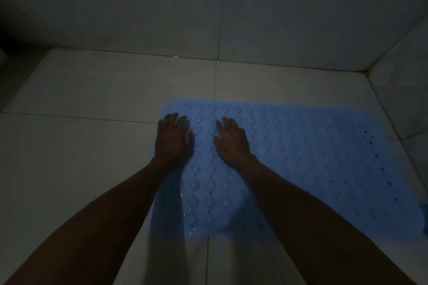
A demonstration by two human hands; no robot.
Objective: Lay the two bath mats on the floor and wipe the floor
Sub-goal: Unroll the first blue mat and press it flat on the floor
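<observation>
On the tiled floor [92, 146], right of centre in the head view, we have a blue bath mat [312, 169] lying flat. Its upper face carries rows of round suction cups and small drain holes. The mat's far edge runs roughly parallel to the rear wall [208, 7]; its right end reaches close to the side wall [405, 90]. A narrow strip of a second blue piece [424, 209] shows at the right frame edge, just beyond the mat's right end; we cannot tell whether it is the other mat.

Both our hands rest on the mat's left portion, palms down.

- Left hand [172, 139]: placed along the mat's left edge, fingers straight and close together, pointing toward the rear wall. Grip state: wide, holding nothing, pressing flat on the mat.
- Right hand [232, 140]: placed just right of the left hand, apart from it, with a column of suction cups visible between them. Fingers are extended and slightly spread. Grip state: wide, holding nothing, flat on the mat.

Both forearms extend from the lower frame corners toward the mat. Lighting is dim; the floor tiles appear pale, with dark grout lines crossing beneath the mat.
</observation>
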